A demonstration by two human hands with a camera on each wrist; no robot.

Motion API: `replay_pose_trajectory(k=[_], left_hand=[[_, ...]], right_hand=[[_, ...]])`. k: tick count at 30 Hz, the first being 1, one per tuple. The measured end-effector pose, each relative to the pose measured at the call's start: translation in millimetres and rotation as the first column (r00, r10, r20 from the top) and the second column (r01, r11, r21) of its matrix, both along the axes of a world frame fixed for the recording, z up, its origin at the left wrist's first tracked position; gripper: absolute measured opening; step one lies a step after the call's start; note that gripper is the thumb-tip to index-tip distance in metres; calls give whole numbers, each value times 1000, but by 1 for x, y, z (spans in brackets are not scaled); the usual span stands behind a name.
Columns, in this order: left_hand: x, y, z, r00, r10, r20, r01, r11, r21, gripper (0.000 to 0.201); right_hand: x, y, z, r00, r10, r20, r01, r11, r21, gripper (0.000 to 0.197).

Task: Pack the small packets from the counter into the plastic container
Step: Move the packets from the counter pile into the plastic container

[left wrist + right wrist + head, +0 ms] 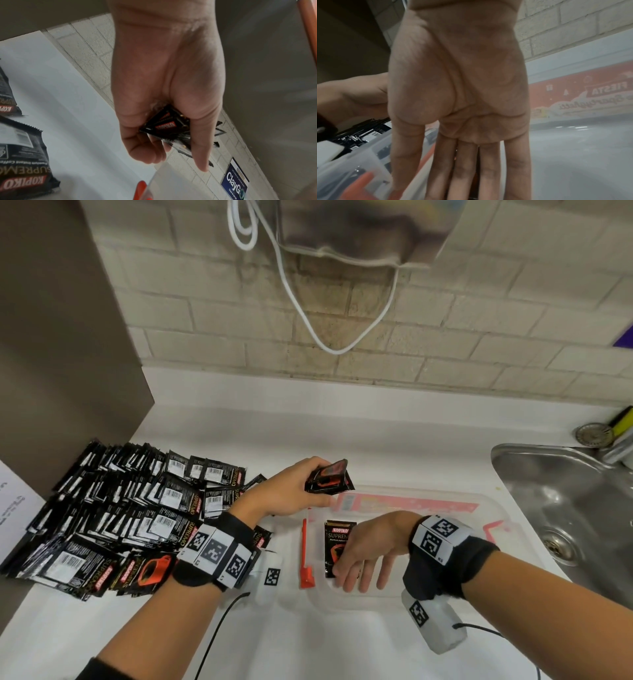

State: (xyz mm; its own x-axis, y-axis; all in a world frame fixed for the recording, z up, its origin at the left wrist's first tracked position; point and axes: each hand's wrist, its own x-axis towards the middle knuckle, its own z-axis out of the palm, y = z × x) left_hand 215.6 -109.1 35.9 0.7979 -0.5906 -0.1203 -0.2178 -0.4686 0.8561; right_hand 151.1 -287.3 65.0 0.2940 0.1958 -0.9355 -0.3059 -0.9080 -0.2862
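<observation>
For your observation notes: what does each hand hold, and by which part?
The left hand grips a few packets by one end. The right hand holds nothing; its fingers are straight.

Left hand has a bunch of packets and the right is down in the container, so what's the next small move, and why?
Probably bring the left hand over the plastic container and lower its packets beside the packet already lying inside. The right hand, fingers straight, rests by that packet and holds nothing, so it can steady the new ones.
</observation>
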Motion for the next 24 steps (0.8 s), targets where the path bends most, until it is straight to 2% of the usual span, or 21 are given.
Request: replay_pose_trajectory(k=[11,17,19,21,22,24], left_hand=[[-1,-1,2,1000,-1,4,1,1000,-7,53],[-2,-5,16,992,-58,111,60,998,-17,55],[-1,-9,24,984,-97,152,93,995,28,57],[-2,-14,32,977,-138,164,126,989,81,57],[-2,-16,36,974,-160,164,143,984,107,58],[-3,-22,42,965,-202,168,176,971,160,58]], right_hand=[[7,-12,-3,994,-81,75,73,992,103,37],[10,-39,7,991,-117,70,100,973,207,30],[12,-51,13,976,-183,113,156,964,214,25],[12,-61,19,936,-314,158,268,929,256,26],[12,-66,22,895,-411,174,346,885,311,28],[12,-71,28,775,-611,160,484,737,471,31]])
